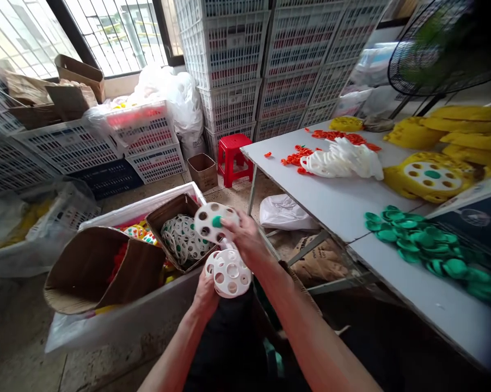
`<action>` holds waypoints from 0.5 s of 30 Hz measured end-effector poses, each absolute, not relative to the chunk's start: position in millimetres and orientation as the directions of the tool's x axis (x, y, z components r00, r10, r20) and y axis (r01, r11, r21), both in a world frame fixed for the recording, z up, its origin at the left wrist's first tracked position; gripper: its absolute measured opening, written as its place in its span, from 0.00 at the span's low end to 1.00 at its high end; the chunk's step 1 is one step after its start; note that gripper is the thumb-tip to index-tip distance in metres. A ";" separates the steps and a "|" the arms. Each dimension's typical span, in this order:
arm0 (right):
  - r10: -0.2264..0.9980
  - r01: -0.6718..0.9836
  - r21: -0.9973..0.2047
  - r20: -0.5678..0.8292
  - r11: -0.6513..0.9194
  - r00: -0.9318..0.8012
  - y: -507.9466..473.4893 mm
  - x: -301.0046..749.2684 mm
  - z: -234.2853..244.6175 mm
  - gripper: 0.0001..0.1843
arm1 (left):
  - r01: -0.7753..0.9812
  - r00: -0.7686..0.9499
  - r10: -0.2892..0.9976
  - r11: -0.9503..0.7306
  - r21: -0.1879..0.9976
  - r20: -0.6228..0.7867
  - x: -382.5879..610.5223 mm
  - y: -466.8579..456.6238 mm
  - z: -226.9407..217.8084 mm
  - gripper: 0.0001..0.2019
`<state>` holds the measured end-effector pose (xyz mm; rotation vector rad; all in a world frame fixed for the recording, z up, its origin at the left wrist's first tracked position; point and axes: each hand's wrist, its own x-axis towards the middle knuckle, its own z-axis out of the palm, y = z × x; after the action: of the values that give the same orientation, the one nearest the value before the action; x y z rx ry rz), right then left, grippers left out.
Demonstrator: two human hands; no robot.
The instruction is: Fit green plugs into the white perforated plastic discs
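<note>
My right hand [245, 237] grips a white disc with round holes [207, 215] and a green centre, fingers near its middle. Just below, my left hand [207, 296] is closed around a stack of white perforated discs [232, 275]; the top one shows an uncoloured centre. Behind the hands, an open cardboard box [153, 218] holds a pile of similar white discs [180, 234], some with green centres. On the table to the right lie many green round caps [421, 239] and a leaning row of white discs [343, 158].
A white table [294, 174] stands at right with orange pieces [296, 155] and yellow shells [429, 174]. At left, a white bin [147, 302] carries boxes. A red stool [233, 144], stacked crates [233, 60] and a fan [425, 54] are farther back.
</note>
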<state>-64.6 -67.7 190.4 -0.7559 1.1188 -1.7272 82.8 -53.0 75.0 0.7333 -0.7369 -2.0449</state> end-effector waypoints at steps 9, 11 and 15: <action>-0.912 -0.464 -0.885 0.224 -0.043 -0.344 -11.1 -113.5 138.2 0.19 | 0.435 -0.502 -0.835 -0.468 0.769 -0.223 76.2 -55.1 85.2 0.39; -0.925 -0.432 -0.902 0.150 0.017 -0.350 17.1 -123.9 123.9 0.20 | 0.405 -0.523 -0.819 -0.484 0.776 -0.238 69.1 -50.9 86.9 0.37; -0.921 -0.390 -0.921 0.147 0.006 -0.361 46.8 -132.9 111.9 0.19 | 0.318 -0.556 -0.786 -0.503 0.803 -0.272 50.6 -38.5 93.1 0.33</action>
<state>-132.9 46.8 111.9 -1.3458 1.7747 -1.3457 50.6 -38.5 93.1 0.8401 -0.9393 -2.0907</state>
